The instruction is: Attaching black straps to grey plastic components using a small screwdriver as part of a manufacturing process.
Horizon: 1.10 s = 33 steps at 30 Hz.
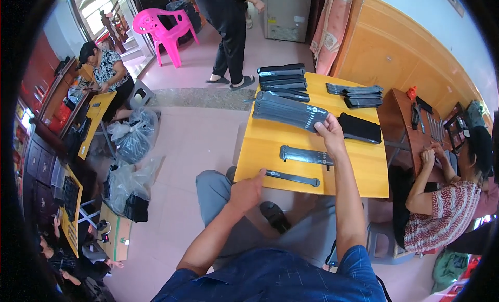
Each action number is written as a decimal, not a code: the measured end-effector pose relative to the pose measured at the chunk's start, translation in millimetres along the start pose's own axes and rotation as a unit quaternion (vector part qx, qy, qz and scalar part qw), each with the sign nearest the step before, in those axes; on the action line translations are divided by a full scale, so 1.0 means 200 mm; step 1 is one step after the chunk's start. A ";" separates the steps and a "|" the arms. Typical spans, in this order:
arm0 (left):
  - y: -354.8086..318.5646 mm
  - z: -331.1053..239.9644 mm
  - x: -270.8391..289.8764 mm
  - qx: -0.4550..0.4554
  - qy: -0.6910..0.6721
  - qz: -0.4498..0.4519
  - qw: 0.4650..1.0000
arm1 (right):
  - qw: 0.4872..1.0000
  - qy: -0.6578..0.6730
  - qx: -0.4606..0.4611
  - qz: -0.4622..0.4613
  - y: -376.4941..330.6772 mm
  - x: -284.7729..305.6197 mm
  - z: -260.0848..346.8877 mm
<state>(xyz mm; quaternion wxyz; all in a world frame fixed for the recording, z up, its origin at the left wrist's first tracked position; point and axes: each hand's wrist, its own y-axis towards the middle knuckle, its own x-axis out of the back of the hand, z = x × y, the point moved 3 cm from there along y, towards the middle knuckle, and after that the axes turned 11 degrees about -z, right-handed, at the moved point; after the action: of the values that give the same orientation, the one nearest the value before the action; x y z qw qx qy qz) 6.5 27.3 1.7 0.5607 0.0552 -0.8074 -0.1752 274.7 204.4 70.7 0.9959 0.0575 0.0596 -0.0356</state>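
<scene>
My right hand [330,134] is closed on the right end of a flat dark grey pouch [286,110] with small white marks, raised over the yellow table [249,159]. Close to the front edge lies a slim dark strip [291,176] with a rounded right end. The fingers of my left hand [246,191] are curled, with the index finger at the strip's left end; my thumb is hidden. Between the strip and the raised pouch rests another flat dark piece [306,155], its right end partly behind my right wrist.
Dark pouches [283,78] are stacked at the table's far left, folded dark ones [361,95] at far right, and a black case [359,127] near the right edge. A person [442,198] works at a brown table on the right. Plastic bags [135,135] lie on the left floor.
</scene>
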 end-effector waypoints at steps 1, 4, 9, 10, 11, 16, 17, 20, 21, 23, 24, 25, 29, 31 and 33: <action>0.00 0.00 0.00 0.000 0.002 0.001 1.000 | 1.000 0.002 0.001 -0.001 -0.01 0.00 0.01; 0.00 0.01 -0.01 0.021 -0.003 0.019 1.000 | 0.999 0.028 0.019 0.013 -0.05 0.00 0.04; 0.00 0.01 -0.01 0.041 -0.009 0.029 0.999 | 0.998 0.038 0.039 0.030 -0.11 -0.01 0.11; 0.00 0.00 -0.01 0.041 -0.013 0.029 0.999 | 0.998 0.038 0.040 0.030 -0.11 -0.01 0.12; 0.00 0.00 -0.01 0.040 -0.017 0.028 0.999 | 0.998 0.042 0.041 0.031 -0.12 -0.01 0.13; 0.01 0.00 0.00 0.044 -0.013 0.038 0.998 | 0.997 0.046 0.049 0.035 -0.13 0.00 0.15; 0.01 -0.01 0.00 0.044 -0.007 0.040 0.998 | 0.997 0.046 0.050 0.031 -0.13 0.00 0.15; -0.01 0.02 -0.02 0.026 0.001 0.018 0.999 | 0.997 0.047 0.052 0.031 -0.13 -0.01 0.16; 0.00 0.01 -0.01 0.026 0.001 0.019 0.999 | 0.997 0.047 0.054 0.032 -0.12 -0.01 0.16; 0.01 0.00 0.00 0.039 -0.003 0.038 0.999 | 0.997 0.047 0.052 0.030 -0.12 0.00 0.15; 0.01 0.00 0.00 0.040 -0.003 0.038 0.998 | 0.997 0.047 0.050 0.029 -0.12 0.00 0.16; 0.01 0.00 0.00 0.042 0.000 0.044 0.998 | 0.997 0.047 0.050 0.029 -0.12 -0.01 0.16; -0.01 0.02 -0.02 0.032 -0.007 0.028 0.999 | 0.998 0.043 0.047 0.022 -0.12 -0.02 0.18; 0.00 0.00 -0.01 0.034 -0.004 0.034 0.999 | 0.998 0.039 0.046 0.018 -0.11 -0.02 0.17; 0.00 0.00 -0.01 0.037 -0.001 0.038 0.999 | 0.999 0.036 0.040 0.010 -0.11 -0.02 0.18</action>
<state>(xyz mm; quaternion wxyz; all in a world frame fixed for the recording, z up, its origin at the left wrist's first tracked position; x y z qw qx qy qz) 6.8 28.3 -0.6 0.5641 0.0449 -0.8152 -0.1237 273.9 178.4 103.5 0.9904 0.0990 0.0935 -0.0255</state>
